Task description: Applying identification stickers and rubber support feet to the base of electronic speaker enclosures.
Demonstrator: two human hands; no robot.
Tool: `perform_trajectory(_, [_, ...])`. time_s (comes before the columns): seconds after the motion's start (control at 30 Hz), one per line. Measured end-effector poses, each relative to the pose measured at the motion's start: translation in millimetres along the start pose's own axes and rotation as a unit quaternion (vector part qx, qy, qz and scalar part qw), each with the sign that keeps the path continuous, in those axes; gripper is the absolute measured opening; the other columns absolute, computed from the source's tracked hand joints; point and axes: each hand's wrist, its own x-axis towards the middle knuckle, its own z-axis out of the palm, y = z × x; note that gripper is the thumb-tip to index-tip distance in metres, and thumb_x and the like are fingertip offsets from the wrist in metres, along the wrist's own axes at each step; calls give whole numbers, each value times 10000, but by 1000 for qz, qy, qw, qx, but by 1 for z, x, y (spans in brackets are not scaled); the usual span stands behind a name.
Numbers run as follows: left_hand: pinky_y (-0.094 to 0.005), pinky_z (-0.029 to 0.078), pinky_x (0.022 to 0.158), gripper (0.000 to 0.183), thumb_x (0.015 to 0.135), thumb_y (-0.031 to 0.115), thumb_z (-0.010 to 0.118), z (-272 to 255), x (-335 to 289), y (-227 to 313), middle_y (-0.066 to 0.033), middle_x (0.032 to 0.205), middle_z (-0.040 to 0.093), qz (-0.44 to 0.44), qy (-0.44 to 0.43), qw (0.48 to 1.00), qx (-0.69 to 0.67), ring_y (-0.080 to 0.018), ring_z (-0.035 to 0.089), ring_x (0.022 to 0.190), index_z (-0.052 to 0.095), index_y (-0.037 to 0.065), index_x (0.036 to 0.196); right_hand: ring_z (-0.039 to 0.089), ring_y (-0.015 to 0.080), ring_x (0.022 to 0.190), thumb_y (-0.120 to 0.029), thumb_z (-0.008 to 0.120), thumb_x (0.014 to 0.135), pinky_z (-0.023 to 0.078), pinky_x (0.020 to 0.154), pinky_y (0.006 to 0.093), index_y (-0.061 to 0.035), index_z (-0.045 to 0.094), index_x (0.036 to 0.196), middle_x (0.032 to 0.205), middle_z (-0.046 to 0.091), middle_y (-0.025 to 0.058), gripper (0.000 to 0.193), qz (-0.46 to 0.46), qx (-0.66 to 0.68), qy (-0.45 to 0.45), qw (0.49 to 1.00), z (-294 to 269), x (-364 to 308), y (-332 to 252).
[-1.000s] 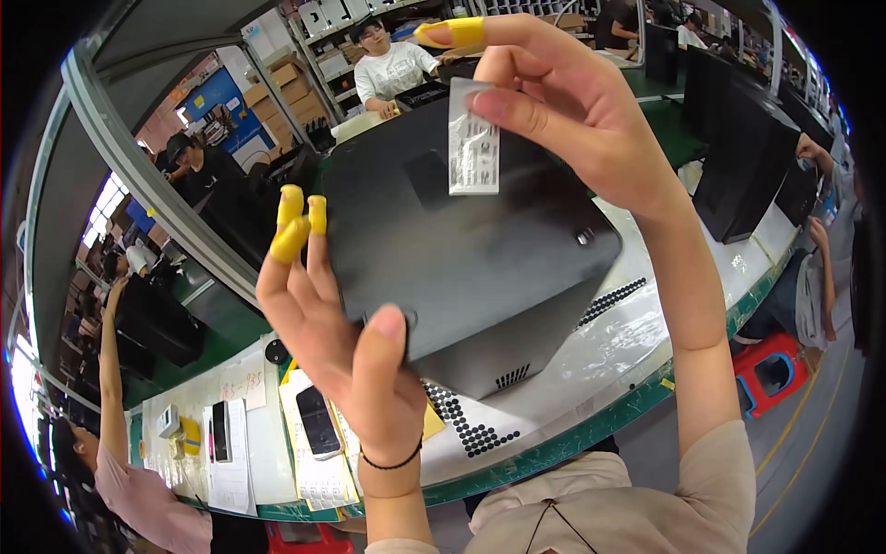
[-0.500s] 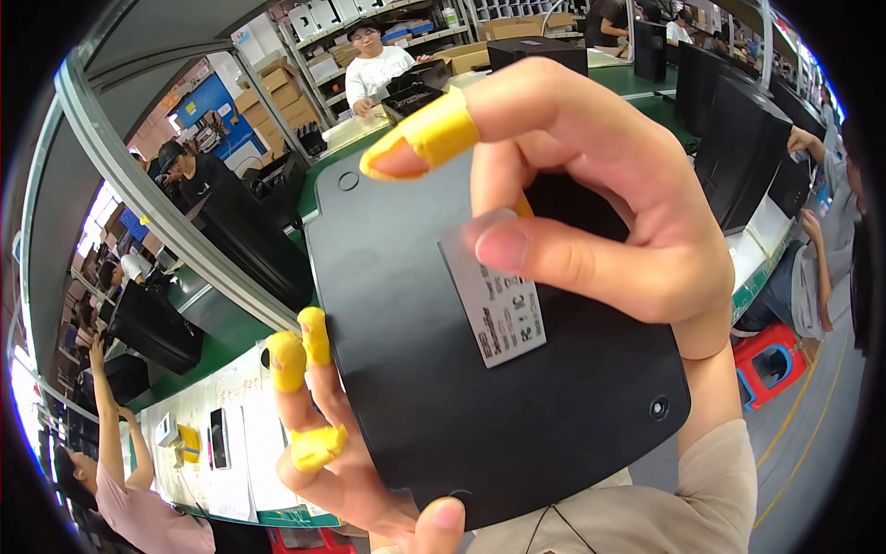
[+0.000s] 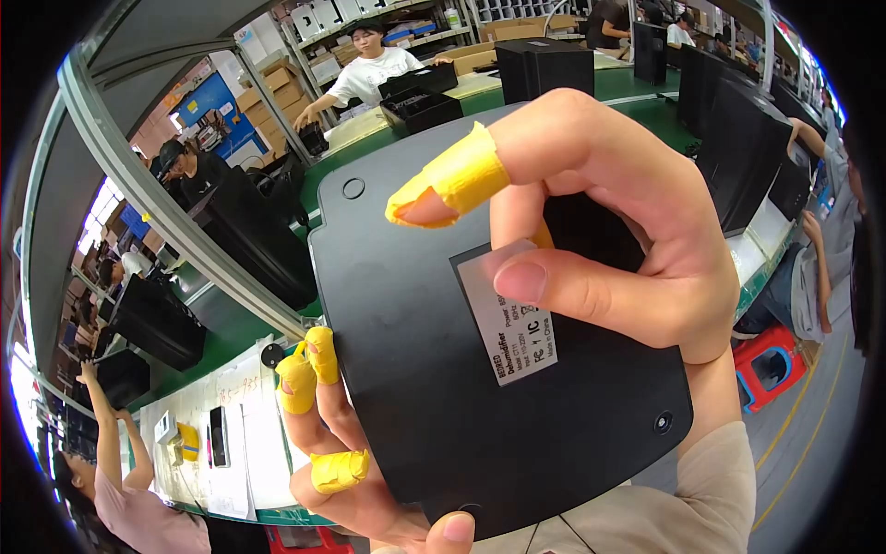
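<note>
Since a sec ago the black panel [image 3: 480,369] has been brought much closer to the head cam; it now fills the frame centre, where before it was held further off w/ worktop showing below. The silver label [image 3: 506,319], then pinched above the panel by the right hand [image 3: 637,240], is now laid flat on the panel's upper-mid face. The right thumb is pressed on the label's 3 o'clock edge; the taped index finger is arched over at 11 o'clock, tip apart from the surface. Judged: sticking is done or nearly so, pressing-down in hand.

The left hand [image 3: 341,452] is closed round the panel's 8 o'clock edge, taped fingers curled behind, thumb tip seen at 6 o'clock. So the panel is gripped in the air, not resting on anything.

Edges: rounded corners, a round dimple at 11 o'clock, a screw hole at 4 o'clock near the lower right corner. The label lies well inside all edges.

Room: the green worktop [image 3: 231,323] lies at 9 o'clock w/ black units; papers at 7 o'clock. A red stool [image 3: 766,365] stands at 3–4 o'clock on the floor. Other people work at 12, 10 and 3 o'clock, well apart.
</note>
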Motion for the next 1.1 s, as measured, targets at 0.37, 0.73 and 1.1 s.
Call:
perform_trajectory(0.37, [-494, 221, 1156, 392, 862, 82, 645, -14, 6, 13, -237, 1512, 249, -105, -71, 991, -42, -385, 303, 1388, 502, 137, 1222, 540, 87, 619, 102, 613, 778, 462, 639, 237, 53, 547, 1065, 1071, 654, 231, 298, 84, -7, -36, 996, -2, 14, -29])
perform_trajectory(0.73, [-490, 227, 1153, 392, 908, 92, 587, -8, 2, -2, -215, 1518, 259, 26, -89, 995, 27, -374, 297, 1394, 488, 153, 1282, 564, 112, 638, 93, 636, 764, 442, 590, 234, 45, 585, 1054, 1030, 673, 210, 298, 84, -62, -49, 993, -5, 12, -29])
perform_trajectory(1.1, [-557, 294, 1105, 645, 771, 275, 622, 7, -6, -2, -221, 1503, 210, -90, -47, 994, 43, -387, 278, 1381, 406, 182, 1371, 531, 164, 628, 29, 703, 706, 406, 599, 276, 19, 662, 961, 899, 688, 106, 258, 89, -81, 2, 993, -6, 3, -29])
